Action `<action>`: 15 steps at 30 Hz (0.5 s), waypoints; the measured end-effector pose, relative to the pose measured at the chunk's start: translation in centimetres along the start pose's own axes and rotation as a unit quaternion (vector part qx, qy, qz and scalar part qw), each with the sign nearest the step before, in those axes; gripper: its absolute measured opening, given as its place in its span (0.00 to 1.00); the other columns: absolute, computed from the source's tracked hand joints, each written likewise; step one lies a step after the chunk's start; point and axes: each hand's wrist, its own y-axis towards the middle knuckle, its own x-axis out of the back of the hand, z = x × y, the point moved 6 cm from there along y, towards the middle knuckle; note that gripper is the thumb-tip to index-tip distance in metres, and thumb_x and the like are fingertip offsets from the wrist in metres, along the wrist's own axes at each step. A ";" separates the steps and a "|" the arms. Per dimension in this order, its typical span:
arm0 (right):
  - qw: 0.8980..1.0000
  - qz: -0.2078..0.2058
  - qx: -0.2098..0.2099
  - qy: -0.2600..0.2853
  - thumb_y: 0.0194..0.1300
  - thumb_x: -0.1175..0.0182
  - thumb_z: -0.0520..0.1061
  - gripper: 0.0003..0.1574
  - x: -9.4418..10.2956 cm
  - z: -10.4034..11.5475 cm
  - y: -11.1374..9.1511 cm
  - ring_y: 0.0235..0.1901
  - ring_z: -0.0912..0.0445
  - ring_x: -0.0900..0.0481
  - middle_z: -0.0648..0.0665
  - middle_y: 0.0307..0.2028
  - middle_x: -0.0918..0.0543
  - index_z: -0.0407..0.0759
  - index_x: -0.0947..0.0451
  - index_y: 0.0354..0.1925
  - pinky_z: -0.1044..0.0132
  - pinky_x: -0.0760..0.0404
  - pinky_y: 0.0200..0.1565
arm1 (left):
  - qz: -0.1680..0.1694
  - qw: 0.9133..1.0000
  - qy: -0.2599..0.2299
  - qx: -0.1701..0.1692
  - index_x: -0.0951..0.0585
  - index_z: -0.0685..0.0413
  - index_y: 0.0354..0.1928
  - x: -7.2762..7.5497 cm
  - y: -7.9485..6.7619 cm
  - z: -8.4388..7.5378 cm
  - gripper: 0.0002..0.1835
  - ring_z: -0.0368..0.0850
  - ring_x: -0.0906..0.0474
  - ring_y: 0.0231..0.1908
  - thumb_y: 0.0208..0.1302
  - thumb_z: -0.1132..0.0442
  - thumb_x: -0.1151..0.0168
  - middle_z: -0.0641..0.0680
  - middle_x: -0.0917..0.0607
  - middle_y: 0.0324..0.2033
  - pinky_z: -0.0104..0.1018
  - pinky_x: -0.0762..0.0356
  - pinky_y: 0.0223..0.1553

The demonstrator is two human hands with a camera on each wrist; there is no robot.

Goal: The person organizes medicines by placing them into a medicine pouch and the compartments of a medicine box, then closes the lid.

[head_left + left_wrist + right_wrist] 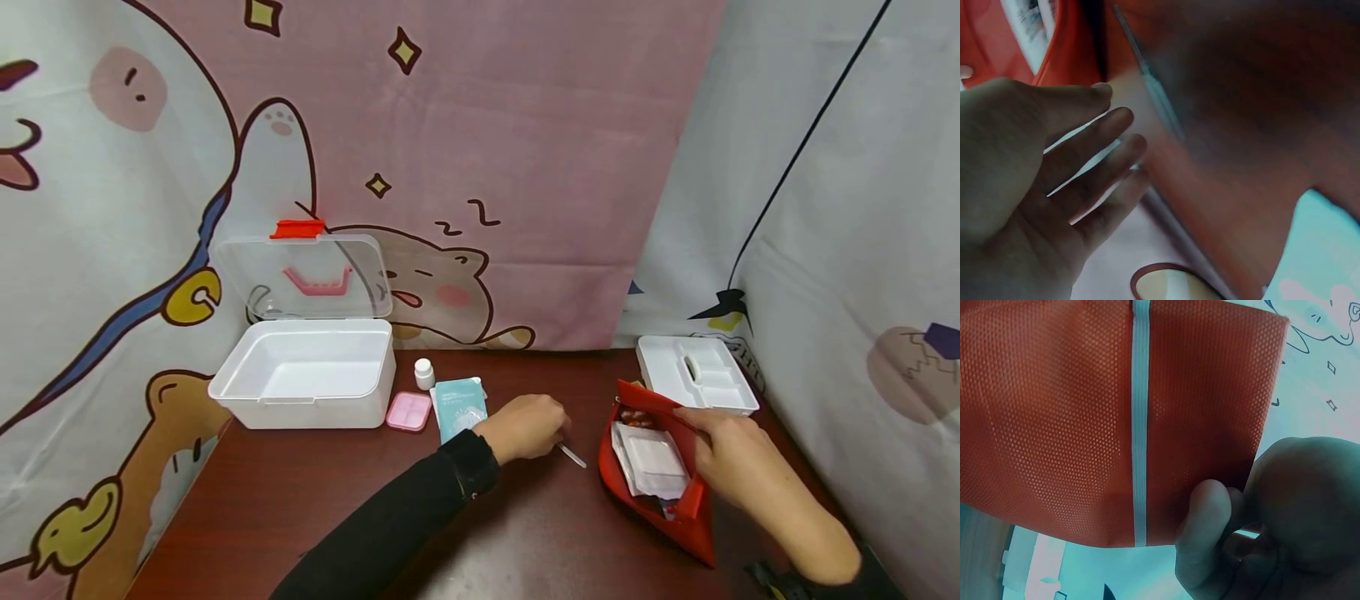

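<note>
My right hand (738,454) pinches the rim of an upright red fabric pouch (701,508); in the right wrist view the thumb and fingers grip the edge of the pouch (1204,394), near a pale stripe. White packets (652,458) show inside its mouth. My left hand (525,427) is over the table left of the pouch, its fingers fairly straight and spread in the left wrist view. Beside its fingertips lies a slim stick-like tool (1159,100), dark and thin at one end, paler and thicker at the other. It is blurred, and its exact kind does not show.
To the left stands a white box (300,408) with its clear lid (352,283) raised. Beside it are a small white bottle (424,374), a pink pill case (408,411) and light-blue packets (459,407). A white compartment tray (663,358) sits behind the pouch, near the wall.
</note>
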 end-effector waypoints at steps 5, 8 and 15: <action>1.000 -0.003 0.004 0.000 0.64 0.43 0.29 0.28 0.0 -0.1 -0.1 0.53 0.30 0.11 0.27 0.52 0.09 0.35 0.11 0.59 0.31 0.15 0.53 | 0.014 0.999 0.036 -0.024 0.05 0.36 0.47 -1.2 0.2 -0.7 0.07 0.39 0.11 0.45 0.73 0.57 0.26 0.41 0.08 0.42 0.33 0.14 0.48; 1.000 -0.008 0.009 0.000 0.63 0.43 0.29 0.28 0.1 -0.1 -0.1 0.52 0.30 0.10 0.27 0.51 0.08 0.35 0.11 0.59 0.31 0.14 0.53 | 0.018 0.998 0.045 -0.030 0.05 0.35 0.46 -1.7 0.4 -0.9 0.05 0.39 0.12 0.45 0.72 0.56 0.25 0.42 0.09 0.42 0.33 0.14 0.46; 1.000 -0.003 0.009 -0.002 0.63 0.43 0.29 0.28 0.1 -0.3 -0.1 0.51 0.31 0.10 0.28 0.52 0.08 0.36 0.11 0.59 0.31 0.14 0.52 | 0.011 0.998 0.054 -0.030 0.06 0.34 0.40 -2.0 0.5 -1.0 0.04 0.38 0.13 0.41 0.71 0.57 0.24 0.42 0.11 0.39 0.32 0.16 0.43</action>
